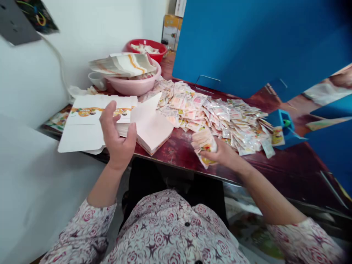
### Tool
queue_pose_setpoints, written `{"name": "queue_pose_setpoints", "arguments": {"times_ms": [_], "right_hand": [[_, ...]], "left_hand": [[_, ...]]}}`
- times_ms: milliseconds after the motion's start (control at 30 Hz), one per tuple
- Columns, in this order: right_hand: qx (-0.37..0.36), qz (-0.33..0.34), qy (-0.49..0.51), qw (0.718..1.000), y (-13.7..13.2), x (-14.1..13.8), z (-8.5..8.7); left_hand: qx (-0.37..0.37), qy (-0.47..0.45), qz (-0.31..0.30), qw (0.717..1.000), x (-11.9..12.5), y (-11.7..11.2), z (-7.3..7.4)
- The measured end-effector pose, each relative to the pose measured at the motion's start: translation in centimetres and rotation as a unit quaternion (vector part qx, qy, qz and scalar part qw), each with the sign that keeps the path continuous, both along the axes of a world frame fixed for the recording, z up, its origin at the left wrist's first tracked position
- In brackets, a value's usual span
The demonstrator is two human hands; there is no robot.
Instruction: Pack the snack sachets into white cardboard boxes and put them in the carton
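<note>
My right hand (217, 154) grips a small stack of printed sachets (204, 142) above the table's front edge. Fingers apart and holding nothing, my left hand (117, 137) hovers over flat printed carton blanks (87, 126). Right of that hand sits a white carton (154, 132) with its flap raised; its inside cannot be made out. A long heap of loose sachets (192, 106) spreads behind the carton and past my right hand.
A pink basin (134, 86) holds sachets with folded cartons on top. Behind it stand a red basin (151, 57) and boxes (171, 29). A white cup (97, 80) is beside the wall. Blue panels (247, 44) border the dark red table (291, 168). A blue container (282, 123) stands right.
</note>
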State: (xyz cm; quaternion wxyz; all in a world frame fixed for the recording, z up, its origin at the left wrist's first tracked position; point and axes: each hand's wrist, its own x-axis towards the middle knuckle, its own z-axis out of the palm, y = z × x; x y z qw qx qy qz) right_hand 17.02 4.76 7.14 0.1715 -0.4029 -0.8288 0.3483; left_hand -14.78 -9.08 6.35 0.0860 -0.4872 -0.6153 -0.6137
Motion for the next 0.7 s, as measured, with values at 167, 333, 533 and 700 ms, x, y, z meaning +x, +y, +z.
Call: {"name": "queue_pose_setpoints", "arguments": {"times_ms": [167, 333, 533, 700], "right_hand": [[-0.108, 0.064, 0.163, 0.979, -0.5, -7.1, 4.6], [0.033, 0.097, 0.061, 0.993, -1.6, -16.0, 4.9], [0.177, 0.102, -0.137, 0.969, -0.8, -18.7, 3.9], [0.196, 0.106, -0.191, 0.956, -0.6, -19.7, 3.6]], "left_hand": [[-0.095, -0.212, -0.118, 0.966, -1.9, 3.3, -2.8], [-0.205, -0.189, -0.069, 0.958, -0.7, 3.4, -2.8], [-0.205, -0.074, 0.010, 0.976, -0.2, 3.0, -1.9], [-0.220, -0.027, 0.003, 0.975, -0.4, 2.9, -2.0]]}}
